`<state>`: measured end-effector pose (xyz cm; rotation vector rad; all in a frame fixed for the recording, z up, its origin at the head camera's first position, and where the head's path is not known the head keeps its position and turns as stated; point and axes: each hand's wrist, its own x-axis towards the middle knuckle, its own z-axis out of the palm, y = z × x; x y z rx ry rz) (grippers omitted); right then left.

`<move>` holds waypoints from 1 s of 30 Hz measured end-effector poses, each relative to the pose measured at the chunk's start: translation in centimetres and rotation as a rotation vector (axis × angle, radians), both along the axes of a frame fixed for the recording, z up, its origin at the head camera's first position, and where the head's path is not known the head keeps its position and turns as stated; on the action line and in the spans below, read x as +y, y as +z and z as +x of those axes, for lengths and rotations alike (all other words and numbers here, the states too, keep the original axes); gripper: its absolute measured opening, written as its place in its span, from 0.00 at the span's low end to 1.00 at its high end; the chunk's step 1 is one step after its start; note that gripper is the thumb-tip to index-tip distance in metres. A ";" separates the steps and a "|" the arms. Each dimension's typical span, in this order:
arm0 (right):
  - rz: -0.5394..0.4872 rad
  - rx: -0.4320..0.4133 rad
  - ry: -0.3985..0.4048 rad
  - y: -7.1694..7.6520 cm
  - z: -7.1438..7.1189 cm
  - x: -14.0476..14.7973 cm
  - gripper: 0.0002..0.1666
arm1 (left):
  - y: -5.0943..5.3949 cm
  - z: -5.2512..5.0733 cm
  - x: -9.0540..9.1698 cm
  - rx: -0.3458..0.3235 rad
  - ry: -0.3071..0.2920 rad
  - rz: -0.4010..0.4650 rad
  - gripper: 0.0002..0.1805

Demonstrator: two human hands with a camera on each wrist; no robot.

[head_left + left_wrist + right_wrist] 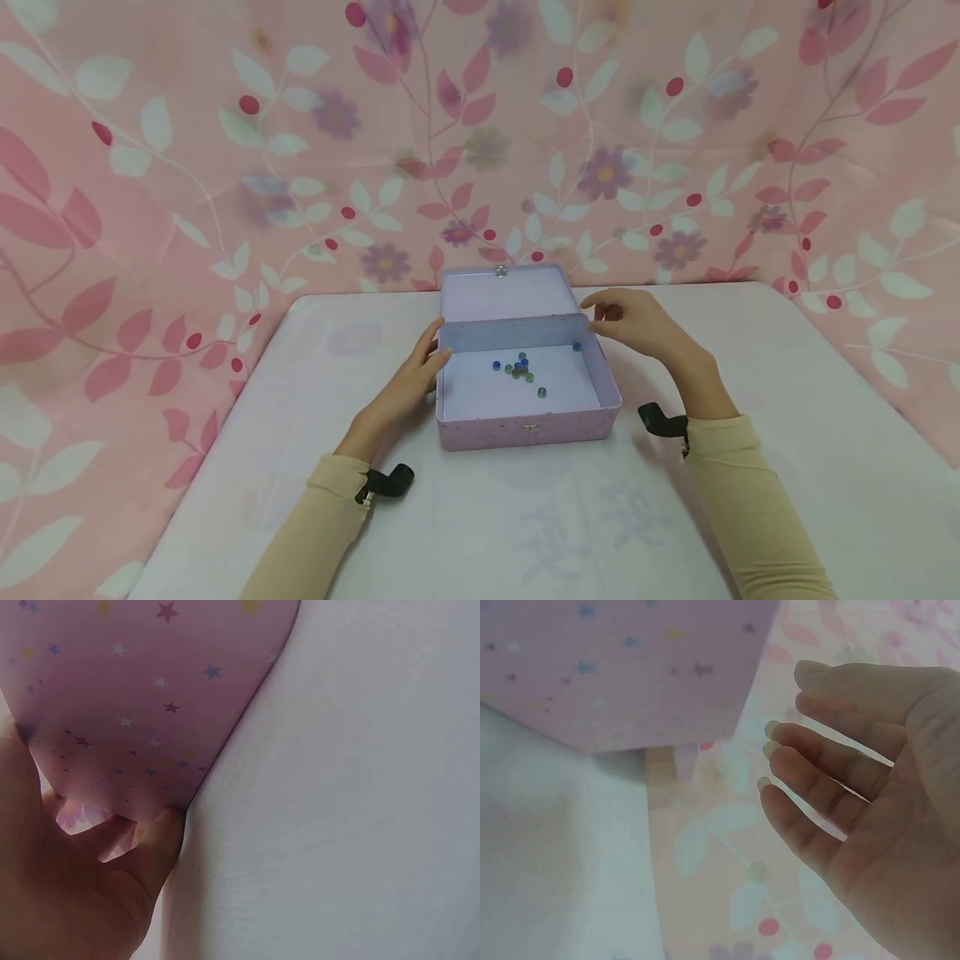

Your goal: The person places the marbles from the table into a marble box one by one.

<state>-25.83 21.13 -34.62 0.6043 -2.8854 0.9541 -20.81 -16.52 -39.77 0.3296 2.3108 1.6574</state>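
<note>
A lilac tin box [491, 432] with small printed stars stands on the table, its hinged lid [510, 293] tipped back behind it. Several blue and green glass marbles [529, 377] lie on its floor, mostly clustered near the middle; one blue marble [577, 347] sits by the back right corner. My left hand [411, 385] holds the box's left side, the thumb at the rim and the fingers around the outer wall [142, 697]. Beside the back right corner, my right hand [637, 323] hovers with loosely bent fingers. The right wrist view shows that hand [855, 802] holding nothing, apart from the box.
A white cloth covers the table [525, 533], with faint printed shapes near the front. Pink floral fabric [480, 150] hangs directly behind the table's back edge. Black wrist cameras [392, 481] are strapped over the beige sleeves.
</note>
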 end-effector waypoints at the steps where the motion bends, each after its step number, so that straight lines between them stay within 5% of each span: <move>1: -0.003 0.001 -0.009 0.0 -0.1 0.3 0.20 | 0.0 0.0 0.0 0.001 -0.002 -0.001 0.37; 24: 0.049 0.012 -0.142 -2.4 -1.9 4.7 0.19 | 0.3 0.2 0.1 0.005 -0.007 -0.002 0.36; 30: 0.062 -0.019 -0.196 -3.1 -2.1 5.8 0.21 | -1.8 -1.0 -0.3 0.011 0.005 -0.001 0.35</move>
